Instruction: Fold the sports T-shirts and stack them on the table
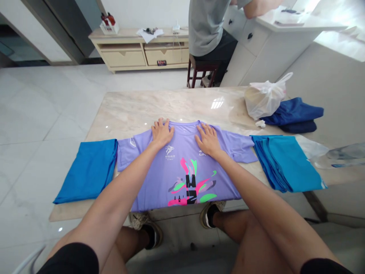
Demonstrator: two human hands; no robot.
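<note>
A purple T-shirt [154, 175] with a colourful print lies spread on the marble-look table, its neckline away from me and its lower part at the near edge. My left hand [162, 133] rests flat on the shirt left of the collar, fingers apart. On the other side of the collar, my right hand [208, 140] also lies flat with spread fingers. Folded blue fabric [87, 169] sits by the left sleeve. A folded stack of blue and teal fabric [293, 163] touches or nearly touches the right sleeve.
On the table [171, 104] at the far right are a tied white plastic bag [265, 99], dark blue cloth [299, 112] and a clear plastic bottle [346, 155]. Beyond it, a person in a grey shirt [203, 28] sits on a stool near a cream cabinet [124, 59].
</note>
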